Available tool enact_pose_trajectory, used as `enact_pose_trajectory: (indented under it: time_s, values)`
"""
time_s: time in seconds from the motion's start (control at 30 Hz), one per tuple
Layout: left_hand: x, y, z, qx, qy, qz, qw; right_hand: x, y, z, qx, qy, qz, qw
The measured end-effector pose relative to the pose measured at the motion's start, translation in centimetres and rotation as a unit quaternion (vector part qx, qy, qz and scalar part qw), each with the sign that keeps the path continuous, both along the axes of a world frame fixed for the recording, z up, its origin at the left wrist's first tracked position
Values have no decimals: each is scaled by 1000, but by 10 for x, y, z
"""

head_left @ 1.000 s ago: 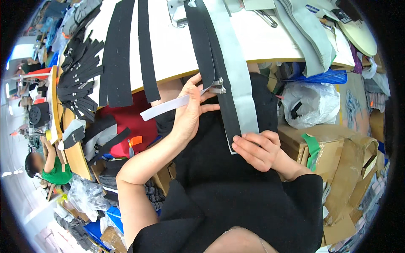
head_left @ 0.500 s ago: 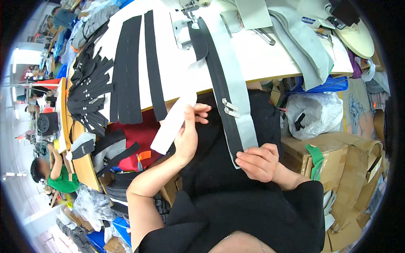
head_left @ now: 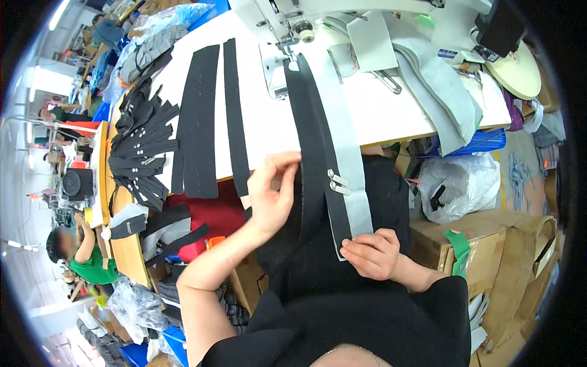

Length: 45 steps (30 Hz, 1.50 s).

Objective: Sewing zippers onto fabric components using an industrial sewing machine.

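Observation:
A long zipper strip with grey fabric [head_left: 351,147] on its right side runs from under the presser foot of a white sewing machine [head_left: 269,24] down over the table's edge toward me. Two silver zipper pulls [head_left: 339,182] sit on it. My right hand [head_left: 373,254] is closed on the strip's lower end, thumb on top. Along the zipper's left side lies a black fabric strip [head_left: 312,131], dark face up, its upper end also at the presser foot. The fingertips of my left hand [head_left: 272,196] pinch its left edge, just past the table's edge.
Two black fabric strips [head_left: 199,122] and a pile of black zipper pieces [head_left: 143,144] lie on the table's left. Grey fabric [head_left: 422,79] is stacked at right. Below stand a plastic bag [head_left: 458,186] and cardboard boxes [head_left: 483,244]. A person in green [head_left: 92,263] sits far left.
The black strip, which hung turned over with its white underside showing by my left hand, now lies dark side up along the zipper. My left hand has moved to its edge; the view has shifted slightly.

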State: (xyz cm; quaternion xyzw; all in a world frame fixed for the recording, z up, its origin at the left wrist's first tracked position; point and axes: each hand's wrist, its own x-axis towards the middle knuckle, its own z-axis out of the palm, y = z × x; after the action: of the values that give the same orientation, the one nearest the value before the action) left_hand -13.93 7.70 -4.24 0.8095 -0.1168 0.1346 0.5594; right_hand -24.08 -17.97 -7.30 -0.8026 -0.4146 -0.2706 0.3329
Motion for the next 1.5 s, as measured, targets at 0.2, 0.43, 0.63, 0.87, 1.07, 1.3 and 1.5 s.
enact_pose_trajectory:
  time_s: [0.2,0.43,0.63,0.87,1.07,1.3,1.5]
  values:
    - [97,9,19,186,-81,9,979,0,1,-1,-11,2,9,1000]
    - [147,15,19,209,-135,18,968,7,11,8,-18,-18,30,999]
    - [146,15,16,212,-139,30,967,10,8,5,-35,18,49,998]
    - [149,11,14,197,-117,18,973,10,6,-5,-52,49,53,996]
    - [149,11,13,158,-69,17,985,13,7,-7,-56,73,53,994]
    - [148,10,18,145,-51,-4,988,23,9,-9,-58,78,58,994]
    - [155,10,22,156,-51,-5,986,39,15,0,-44,95,62,993]
